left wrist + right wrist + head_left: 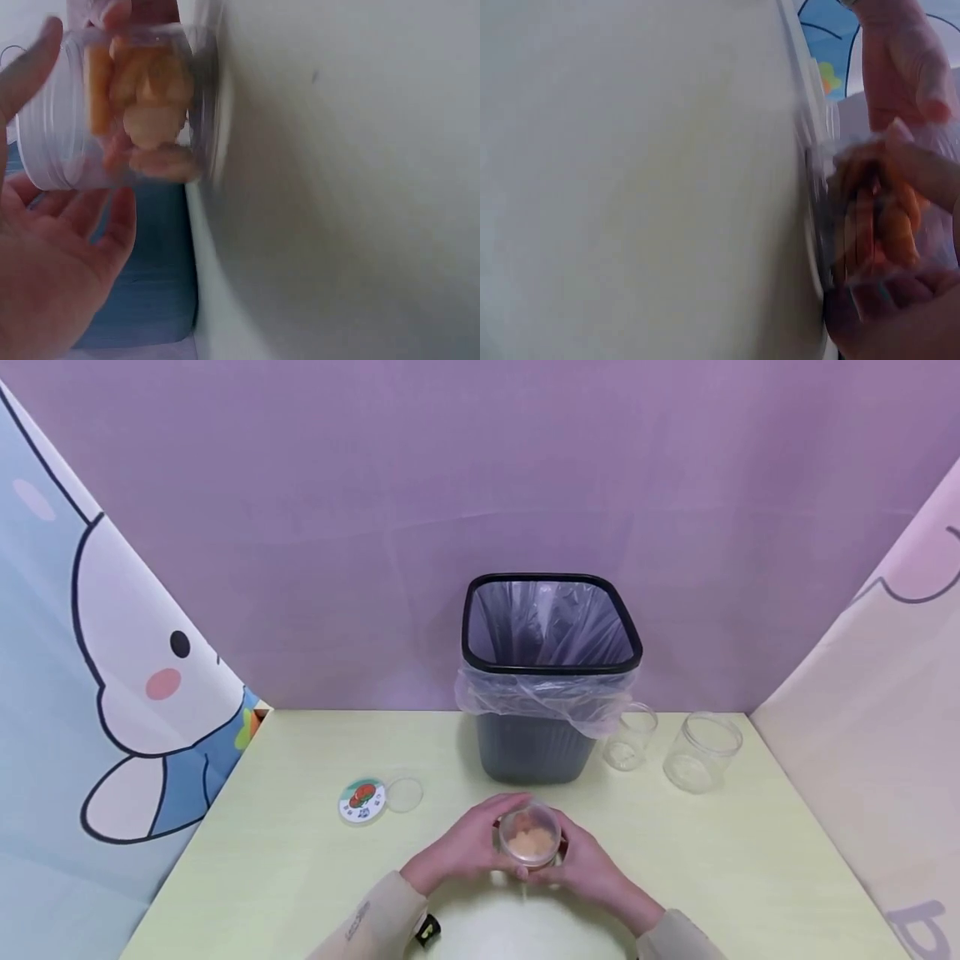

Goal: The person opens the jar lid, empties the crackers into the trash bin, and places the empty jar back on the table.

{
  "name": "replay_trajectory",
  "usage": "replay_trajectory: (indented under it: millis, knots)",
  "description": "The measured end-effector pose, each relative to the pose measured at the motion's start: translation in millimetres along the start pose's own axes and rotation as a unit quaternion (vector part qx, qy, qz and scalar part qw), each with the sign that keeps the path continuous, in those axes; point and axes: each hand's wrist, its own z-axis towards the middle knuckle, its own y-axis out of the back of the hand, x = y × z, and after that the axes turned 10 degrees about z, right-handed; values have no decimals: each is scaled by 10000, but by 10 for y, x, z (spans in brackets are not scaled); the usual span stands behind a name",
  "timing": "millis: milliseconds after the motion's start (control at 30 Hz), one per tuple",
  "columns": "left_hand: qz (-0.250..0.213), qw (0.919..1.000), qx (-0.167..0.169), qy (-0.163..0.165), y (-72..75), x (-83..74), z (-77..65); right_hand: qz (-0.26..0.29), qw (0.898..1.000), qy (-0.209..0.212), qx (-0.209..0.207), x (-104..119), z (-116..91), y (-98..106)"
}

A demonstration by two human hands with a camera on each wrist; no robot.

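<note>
Between my two hands is a clear plastic jar [530,835] with orange and pinkish pieces [154,97] inside, standing upright at the table's surface. My left hand [480,837] curls round its left side, thumb at the near edge. From the other side my right hand [588,862] grips it the same way. A translucent ribbed band [49,112] circles the jar's top end in the left wrist view. Through the wall in the right wrist view, the pieces [877,217] look packed together; their exact kind is unclear.
A grey bin [536,747] with a black rim and clear liner stands behind the jar. Two clear open jars, a smaller one [626,752] and a wider one [697,760], stand right of it. To the left lie a printed round lid [362,801] and a clear disc [405,794].
</note>
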Motion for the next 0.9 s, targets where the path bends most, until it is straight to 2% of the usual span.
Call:
replay_trajectory:
  millis: [200, 367, 467, 567, 700, 800, 900]
  knots:
    - [232, 9975, 510, -420, 39, -7, 112, 421, 9958, 5, 808, -28, 65, 152]
    - [-162, 9972, 567, -470, 0, 15, 149, 660, 9931, -24, 971, -68, 97, 204]
    - [-485, 9964, 474, -506, -40, 34, 145, 568, 9946, 34, 871, -69, 97, 184]
    - [-750, 9956, 321, -454, -78, 32, 126, 293, 9977, 133, 598, -51, 91, 145]
    - [-1044, 9944, 86, -164, -130, -4, 81, -52, 9997, 150, 166, -27, 74, 85]
    - [-1067, 9942, -151, -14, -169, -37, 49, -177, 9998, 97, -37, -20, 61, 43]
    - [-909, 9948, -467, -5, -223, -59, 23, -263, 9995, 38, -192, -27, 47, 1]
